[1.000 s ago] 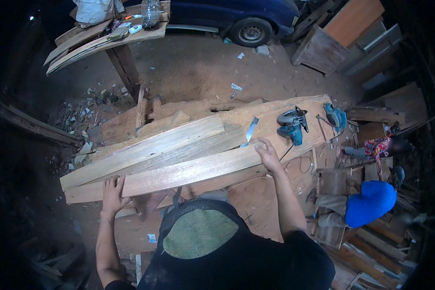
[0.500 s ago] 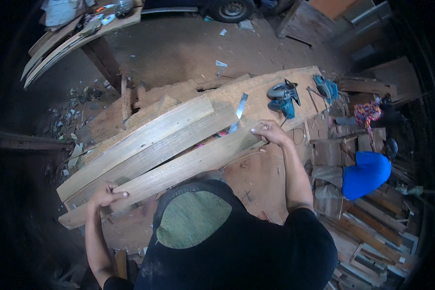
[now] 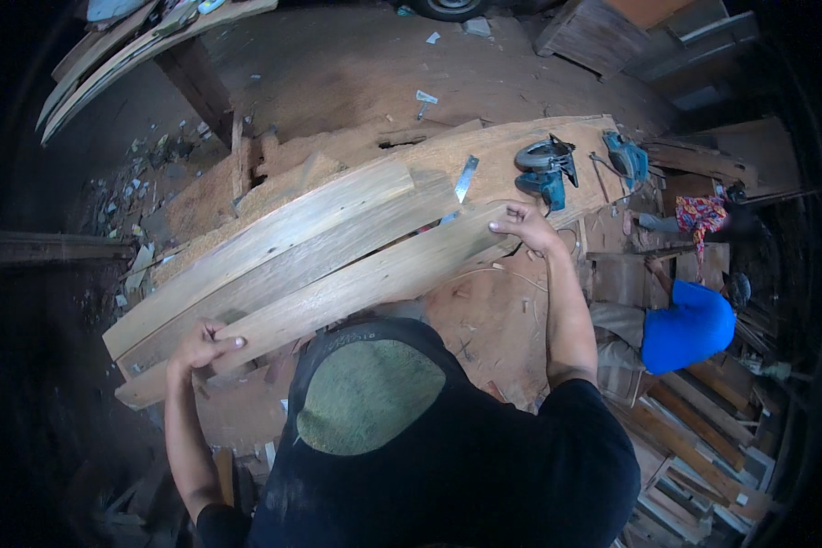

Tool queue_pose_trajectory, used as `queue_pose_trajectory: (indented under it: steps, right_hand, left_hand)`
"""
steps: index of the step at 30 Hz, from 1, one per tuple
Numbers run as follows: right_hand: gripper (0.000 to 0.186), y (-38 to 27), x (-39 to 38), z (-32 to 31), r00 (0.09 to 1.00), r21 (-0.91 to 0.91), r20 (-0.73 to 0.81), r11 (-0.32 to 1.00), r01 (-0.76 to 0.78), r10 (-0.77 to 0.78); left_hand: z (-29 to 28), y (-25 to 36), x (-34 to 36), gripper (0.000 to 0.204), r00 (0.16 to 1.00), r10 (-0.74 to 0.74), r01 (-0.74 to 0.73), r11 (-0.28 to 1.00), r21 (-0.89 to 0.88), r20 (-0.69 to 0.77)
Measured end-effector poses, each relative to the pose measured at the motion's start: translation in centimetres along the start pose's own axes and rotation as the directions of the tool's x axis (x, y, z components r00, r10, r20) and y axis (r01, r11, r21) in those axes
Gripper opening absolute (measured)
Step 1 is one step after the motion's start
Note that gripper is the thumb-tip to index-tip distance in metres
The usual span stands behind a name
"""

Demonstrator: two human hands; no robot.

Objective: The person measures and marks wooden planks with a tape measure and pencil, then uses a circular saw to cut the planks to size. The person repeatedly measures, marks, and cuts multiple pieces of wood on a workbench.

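Over on your left, a side bench [image 3: 155, 68] carries flat boards, cropped by the frame. Down from it, here's your left hand [image 3: 199, 349], clamped near the left end of the near plank [image 3: 329, 300], thumb along its face and fingers at the far edge.

And what a plank: long, straight-sided, pale yellow-brown, with faint streaks of grain and a few small dark specks. It lies aslant right in front of you, its left end low, its right end higher up, just along your edge of the worktable [image 3: 502, 146]. Beside it runs the middle plank [image 3: 288, 269], greyer and duller; beyond that, the far plank [image 3: 258, 255], paler and cleaner. A narrow dark gap opens between near and middle toward the right, with a touch of red in it.

On we go, to a silvery flat blade [image 3: 467, 178] near the planks' right ends. Then your right hand [image 3: 532, 226], clamped on the near plank's right end, thumb on top, fingers bent beside it. Just past it stands a teal circular saw [image 3: 546, 171] on the sawdust.

Up top, a boxy wooden cabinet [image 3: 592, 38]; its contents, you can't tell. Further right, a teal power tool [image 3: 625, 160], then a co-worker in blue [image 3: 690, 327], and beyond, another in a patterned red top [image 3: 700, 213].
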State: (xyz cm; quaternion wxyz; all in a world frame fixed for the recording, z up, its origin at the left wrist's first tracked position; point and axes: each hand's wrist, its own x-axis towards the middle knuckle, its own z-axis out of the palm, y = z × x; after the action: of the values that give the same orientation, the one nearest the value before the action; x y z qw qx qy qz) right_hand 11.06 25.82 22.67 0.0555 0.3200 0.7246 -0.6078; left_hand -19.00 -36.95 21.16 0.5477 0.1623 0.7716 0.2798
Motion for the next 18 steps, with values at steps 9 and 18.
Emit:
queue_pose_trajectory:
  steps: [9,18]
  right_hand:
    - [0.044,-0.1,1.0,-0.6,0.994,0.026,-0.105,0.999,-0.023,0.025]
    - [0.055,10.7,5.4,-9.9,0.918,-0.189,-0.386,0.982,0.022,-0.094]
  left_hand:
    - [2.3,5.5,-2.3,0.056,0.973,0.189,-0.144,0.947,0.288,-0.134]
    - [9.4,11.7,4.4,0.075,0.944,0.303,-0.213,0.865,0.454,-0.134]
